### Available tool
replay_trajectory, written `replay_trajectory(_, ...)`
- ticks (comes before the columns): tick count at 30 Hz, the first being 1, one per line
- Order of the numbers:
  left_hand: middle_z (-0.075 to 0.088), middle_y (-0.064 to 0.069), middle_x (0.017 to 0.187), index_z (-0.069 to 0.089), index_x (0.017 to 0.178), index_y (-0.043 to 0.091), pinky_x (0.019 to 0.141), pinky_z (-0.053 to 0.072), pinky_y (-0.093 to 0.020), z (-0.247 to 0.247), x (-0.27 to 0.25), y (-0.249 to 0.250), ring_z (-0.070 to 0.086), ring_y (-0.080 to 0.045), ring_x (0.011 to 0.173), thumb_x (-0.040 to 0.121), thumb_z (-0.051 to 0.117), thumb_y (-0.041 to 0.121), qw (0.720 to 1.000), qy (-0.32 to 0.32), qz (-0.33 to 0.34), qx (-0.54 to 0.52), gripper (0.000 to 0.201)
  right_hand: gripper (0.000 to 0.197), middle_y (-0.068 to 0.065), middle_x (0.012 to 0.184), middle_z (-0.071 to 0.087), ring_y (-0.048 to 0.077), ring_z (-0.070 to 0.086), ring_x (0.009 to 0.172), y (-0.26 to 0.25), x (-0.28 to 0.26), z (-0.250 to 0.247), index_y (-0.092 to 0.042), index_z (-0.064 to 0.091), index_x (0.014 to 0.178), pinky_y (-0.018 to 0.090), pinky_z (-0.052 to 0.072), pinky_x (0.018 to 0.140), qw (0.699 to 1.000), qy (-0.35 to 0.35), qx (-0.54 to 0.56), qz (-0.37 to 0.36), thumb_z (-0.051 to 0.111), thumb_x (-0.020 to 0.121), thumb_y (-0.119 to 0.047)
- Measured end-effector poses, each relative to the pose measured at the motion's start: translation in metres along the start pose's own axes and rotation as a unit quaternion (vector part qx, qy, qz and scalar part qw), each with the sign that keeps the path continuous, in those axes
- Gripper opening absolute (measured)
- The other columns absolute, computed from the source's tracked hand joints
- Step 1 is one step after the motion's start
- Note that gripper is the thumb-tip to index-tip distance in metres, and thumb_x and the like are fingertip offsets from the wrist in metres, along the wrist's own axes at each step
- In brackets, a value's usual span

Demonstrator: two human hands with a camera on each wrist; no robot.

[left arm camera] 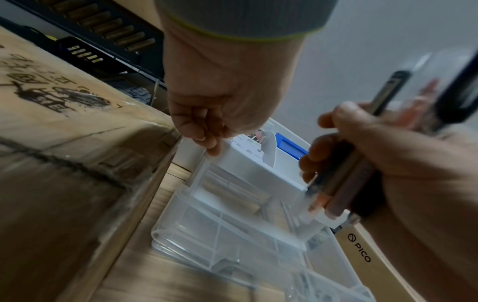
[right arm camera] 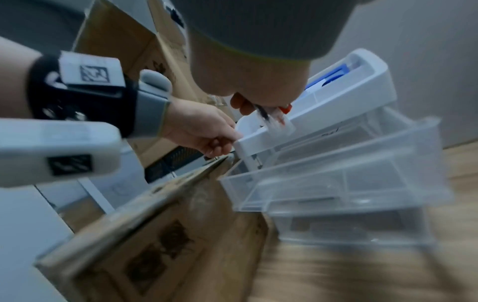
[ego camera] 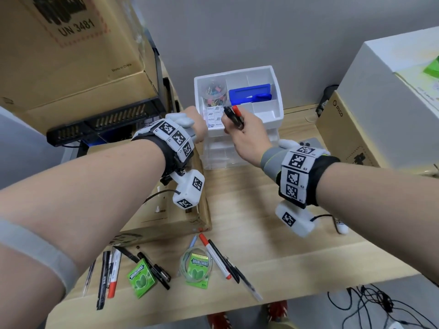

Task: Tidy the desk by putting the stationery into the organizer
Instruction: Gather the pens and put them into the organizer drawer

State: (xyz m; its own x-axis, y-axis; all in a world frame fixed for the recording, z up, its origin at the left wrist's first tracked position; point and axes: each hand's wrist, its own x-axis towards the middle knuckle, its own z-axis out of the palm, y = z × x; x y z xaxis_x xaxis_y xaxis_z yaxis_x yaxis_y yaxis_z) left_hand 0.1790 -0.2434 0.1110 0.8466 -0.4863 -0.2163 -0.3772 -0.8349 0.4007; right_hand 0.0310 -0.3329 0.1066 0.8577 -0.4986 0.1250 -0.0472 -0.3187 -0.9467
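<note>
The white organizer with clear drawers stands at the back of the wooden desk. Its top compartments hold binder clips, sticky notes and a blue case. My left hand grips the organizer's front left corner with curled fingers. My right hand holds a bundle of pens, one black-capped and one red-capped, tips down over the front compartments. More pens lie at the near left and near middle of the desk.
Two green gum packs lie among the loose pens. A flat cardboard box sits left of the organizer, big cartons behind it. A PICO box and a white box stand right. Cables hang below the desk edge.
</note>
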Motion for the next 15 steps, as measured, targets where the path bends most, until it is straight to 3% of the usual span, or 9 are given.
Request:
replay_trajectory(3, 0.067, -0.009, 0.088, 0.04, 0.068, 0.02, 0.049, 0.046, -0.024, -0.002, 0.0, -0.001, 0.06, -0.016, 0.06, 0.095, 0.05, 0.017, 1.0, -0.011, -0.005, -0.016, 0.029, 0.013, -0.006, 0.078, 0.06, 0.019, 0.057, 0.076, 0.018, 0.015, -0.004, -0.033, 0.055, 0.087, 0.034, 0.047, 0.072, 0.989, -0.077, -0.122, -0.025, 0.057, 0.098, -0.027)
replay_trajectory(5, 0.065, -0.008, 0.079, 0.042, 0.07, 0.016, 0.043, 0.043, -0.023, -0.003, 0.0, 0.0, 0.059, -0.015, 0.053, 0.096, 0.049, 0.014, 0.999, -0.026, -0.023, -0.037, 0.027, 0.003, -0.003, 0.084, 0.063, 0.025, 0.06, 0.083, 0.035, 0.019, -0.007, -0.025, 0.059, 0.095, 0.036, 0.049, 0.073, 0.963, -0.128, -0.234, -0.029, 0.057, 0.097, -0.027)
replay_trajectory(8, 0.065, -0.01, 0.075, 0.041, 0.073, 0.013, 0.053, 0.056, -0.032, -0.005, -0.002, 0.003, 0.065, -0.023, 0.057, 0.097, 0.047, 0.011, 0.996, -0.041, -0.048, -0.063, 0.025, 0.005, -0.001, 0.09, 0.064, 0.028, 0.062, 0.091, 0.054, 0.022, -0.009, -0.023, 0.058, 0.096, 0.033, 0.046, 0.072, 0.928, -0.18, -0.327, -0.009, 0.055, 0.097, -0.027)
replay_trajectory(10, 0.067, -0.011, 0.077, 0.042, 0.074, 0.012, 0.06, 0.058, -0.036, -0.004, -0.002, 0.004, 0.067, -0.025, 0.06, 0.097, 0.047, 0.012, 0.995, -0.049, -0.054, -0.061, 0.024, 0.009, 0.002, 0.091, 0.064, 0.029, 0.061, 0.093, 0.06, 0.022, -0.008, -0.021, 0.059, 0.097, 0.031, 0.042, 0.071, 0.91, -0.204, -0.36, 0.014, 0.055, 0.097, -0.029)
replay_trajectory(13, 0.068, -0.012, 0.081, 0.042, 0.074, 0.014, 0.053, 0.053, -0.031, -0.005, -0.004, 0.005, 0.066, -0.023, 0.058, 0.098, 0.046, 0.013, 0.995, -0.05, -0.053, -0.061, 0.024, 0.025, 0.003, 0.099, 0.067, 0.026, 0.061, 0.096, 0.065, 0.023, -0.005, -0.018, 0.063, 0.108, 0.031, 0.047, 0.077, 0.912, -0.203, -0.352, 0.049, 0.059, 0.094, -0.038)
replay_trajectory(15, 0.071, -0.015, 0.087, 0.044, 0.078, 0.013, 0.056, 0.055, -0.033, -0.006, -0.005, 0.007, 0.067, -0.026, 0.063, 0.098, 0.046, 0.012, 0.995, -0.055, -0.056, -0.066, 0.02, 0.038, 0.002, 0.111, 0.068, 0.021, 0.062, 0.103, 0.063, 0.022, -0.003, -0.017, 0.063, 0.12, 0.031, 0.05, 0.089, 0.926, -0.191, -0.32, 0.062, 0.062, 0.091, -0.04)
